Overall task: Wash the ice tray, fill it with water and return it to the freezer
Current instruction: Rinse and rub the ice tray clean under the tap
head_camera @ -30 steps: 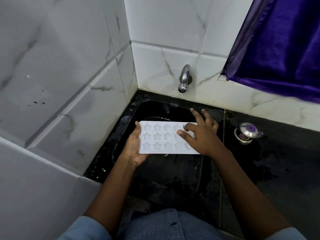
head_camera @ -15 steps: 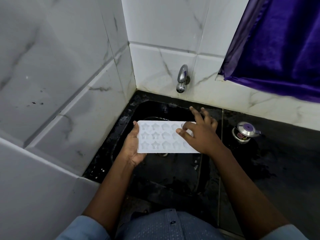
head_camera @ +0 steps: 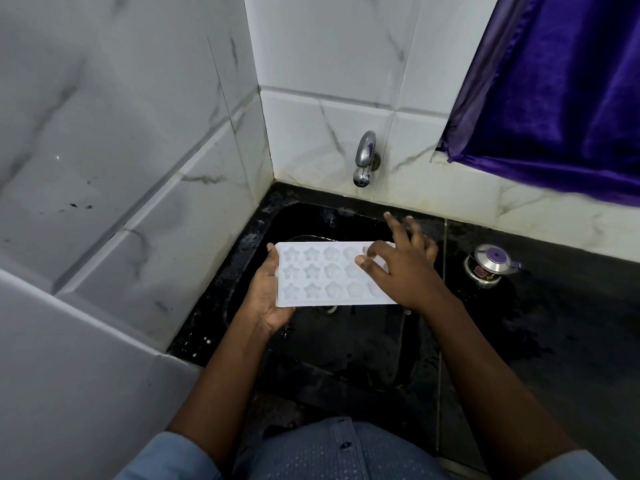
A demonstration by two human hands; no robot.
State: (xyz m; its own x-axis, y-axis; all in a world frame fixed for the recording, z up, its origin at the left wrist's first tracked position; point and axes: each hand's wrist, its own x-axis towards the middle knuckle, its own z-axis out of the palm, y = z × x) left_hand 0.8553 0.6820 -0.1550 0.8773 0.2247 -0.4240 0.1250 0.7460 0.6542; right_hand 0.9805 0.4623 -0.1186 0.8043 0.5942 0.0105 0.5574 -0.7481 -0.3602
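A white ice tray (head_camera: 320,275) with star- and round-shaped cups is held level over the black sink (head_camera: 346,344). My left hand (head_camera: 266,296) grips its left end, thumb on the top edge and palm under it. My right hand (head_camera: 403,268) lies over the tray's right end; thumb and forefinger touch the cups and the other fingers spread out past the far edge. That right end is hidden under the hand. A chrome tap (head_camera: 364,159) sticks out of the tiled wall above the sink; no water runs from it.
White marble-pattern tiled walls close in the left and back. A wet black counter (head_camera: 554,323) runs to the right, with a small steel lidded pot (head_camera: 488,266) on it. A purple curtain (head_camera: 561,88) hangs at the upper right.
The tray and both hands stay in nearly the same place over the sink. The right hand's fingers shift slightly over the tray's right end.
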